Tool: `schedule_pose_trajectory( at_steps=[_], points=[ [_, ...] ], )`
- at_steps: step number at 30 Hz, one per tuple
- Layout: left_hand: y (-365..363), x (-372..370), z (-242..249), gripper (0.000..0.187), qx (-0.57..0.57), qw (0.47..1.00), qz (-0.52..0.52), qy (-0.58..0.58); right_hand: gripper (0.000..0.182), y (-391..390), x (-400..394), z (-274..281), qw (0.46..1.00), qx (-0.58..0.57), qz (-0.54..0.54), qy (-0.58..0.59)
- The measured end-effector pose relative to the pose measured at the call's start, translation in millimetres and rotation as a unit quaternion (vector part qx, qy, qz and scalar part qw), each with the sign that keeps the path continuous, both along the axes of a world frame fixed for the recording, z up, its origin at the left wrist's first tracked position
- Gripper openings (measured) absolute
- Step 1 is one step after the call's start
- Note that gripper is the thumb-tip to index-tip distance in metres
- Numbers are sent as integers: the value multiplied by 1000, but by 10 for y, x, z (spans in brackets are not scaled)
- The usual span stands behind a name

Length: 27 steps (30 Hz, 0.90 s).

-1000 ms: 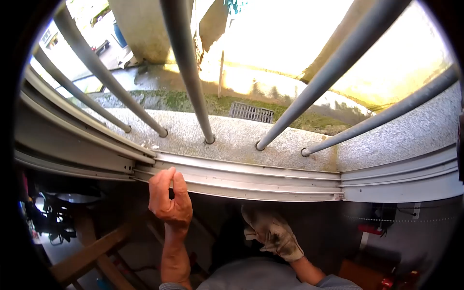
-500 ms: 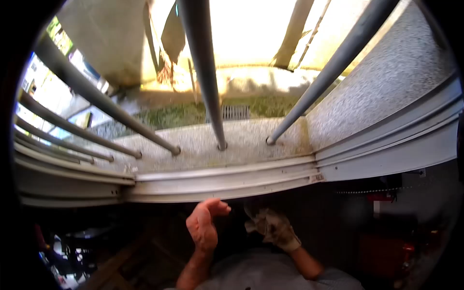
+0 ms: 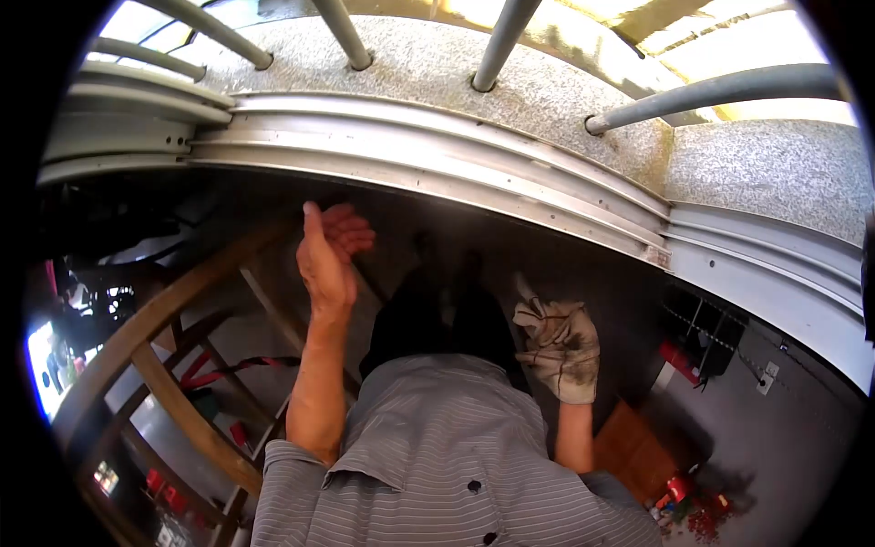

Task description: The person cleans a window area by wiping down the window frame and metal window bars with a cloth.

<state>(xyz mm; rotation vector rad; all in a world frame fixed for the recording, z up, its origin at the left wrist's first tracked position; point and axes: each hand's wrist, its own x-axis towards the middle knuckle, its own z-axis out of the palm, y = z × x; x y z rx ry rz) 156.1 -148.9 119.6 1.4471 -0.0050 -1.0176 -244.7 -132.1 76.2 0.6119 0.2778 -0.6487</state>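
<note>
My left hand [image 3: 330,260] is bare and held up below the window track, its fingers stretched and thumb raised, with nothing in it. My right hand wears a stained, off-white work glove [image 3: 561,346]. Its gloved fingers are curled in, and a thin greyish tip shows at their upper left; I cannot make out what it is. Both hands are in front of my grey striped shirt [image 3: 428,410], apart from each other. Above them runs the white metal window track [image 3: 437,155], which neither hand is seen touching.
Grey metal bars [image 3: 506,41] stand in the speckled stone sill [image 3: 419,64] beyond the track. A curved wooden frame [image 3: 187,406] with crosspieces stands at my left. On the right are a reddish-brown box [image 3: 633,451], a beaded chain and a wall socket [image 3: 768,372].
My view has tilted down and turned, so the bars sit higher and more of my body and the floor show. My hands are now farther apart, the left one with its fingers more spread.
</note>
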Motion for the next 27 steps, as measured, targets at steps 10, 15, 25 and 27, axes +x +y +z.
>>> schedule_pose_trajectory(
  at_steps=[10, 15, 25, 27],
  points=[
    [557, -220, -440, 57, 57, 996, 73, 18, 65, -103, -514, 27, 967, -80, 93, 223],
    [786, -434, -631, 55, 99, 991, 82, 34, 60, -245, -410, 182, 902, -142, 147, 380],
    [1207, -759, -848, 55, 169, 978, 117, 18, 65, -383, -412, 310, 850, -185, 200, 450],
    [1269, -828, -871, 55, 177, 976, 126, 12, 65, -394, -409, 326, 817, -243, 218, 475]
  ],
)
